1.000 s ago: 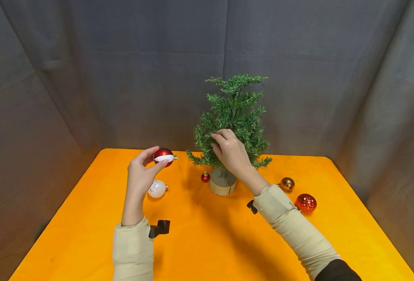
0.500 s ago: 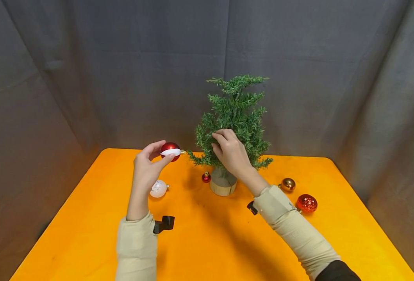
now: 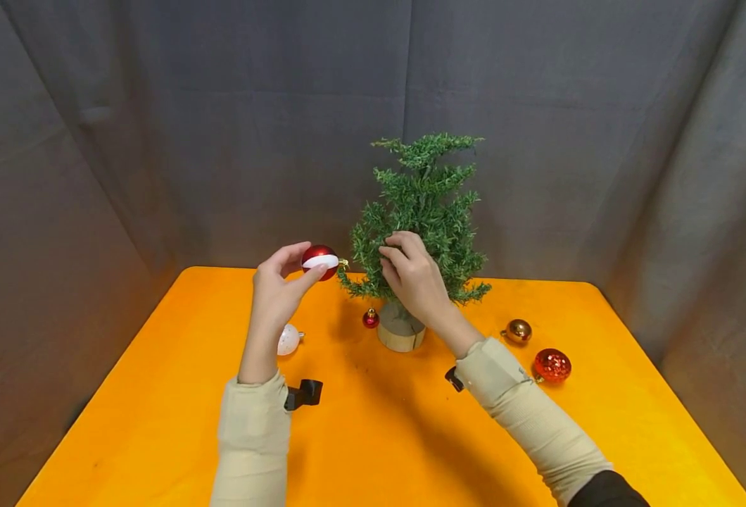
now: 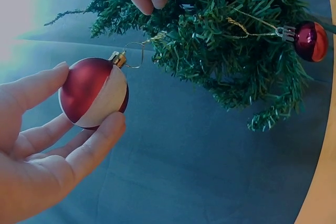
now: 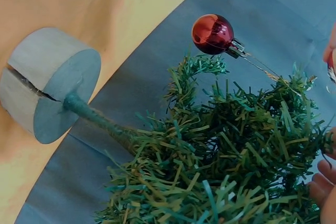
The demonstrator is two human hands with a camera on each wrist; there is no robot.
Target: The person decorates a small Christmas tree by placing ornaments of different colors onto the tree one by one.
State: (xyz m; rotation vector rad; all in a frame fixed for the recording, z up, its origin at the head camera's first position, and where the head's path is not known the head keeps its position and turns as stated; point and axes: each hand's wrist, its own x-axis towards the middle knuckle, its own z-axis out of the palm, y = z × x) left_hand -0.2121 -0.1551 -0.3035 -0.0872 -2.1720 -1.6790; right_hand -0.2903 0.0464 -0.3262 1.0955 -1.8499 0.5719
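My left hand (image 3: pixel 278 289) holds a red and white Christmas bauble (image 3: pixel 319 263) between thumb and fingers, left of the small artificial tree (image 3: pixel 426 190). In the left wrist view the bauble's gold cap (image 4: pixel 118 59) faces the branches, its thin gold loop reaching up to the needles. The right hand (image 3: pixel 419 278) is at the tree's left front, finger and thumb curled at a branch tip; in the left wrist view its fingertips (image 4: pixel 158 1) are just above the loop. A small red bauble (image 5: pixel 212 34) hangs by gold string from a lower branch.
The tree stands on a cracked wooden base (image 3: pixel 401 334) on an orange table (image 3: pixel 373 436). A white bauble (image 3: pixel 289 340) lies partly behind the left wrist. On the right lie a gold bauble (image 3: pixel 519 331) and a red glittery bauble (image 3: pixel 552 365). Grey curtains (image 3: pixel 284 141) surround the table.
My left hand has moved right and upward, bringing the red and white bauble to the tree's left lower branches. The right hand has stayed almost still at the tree.
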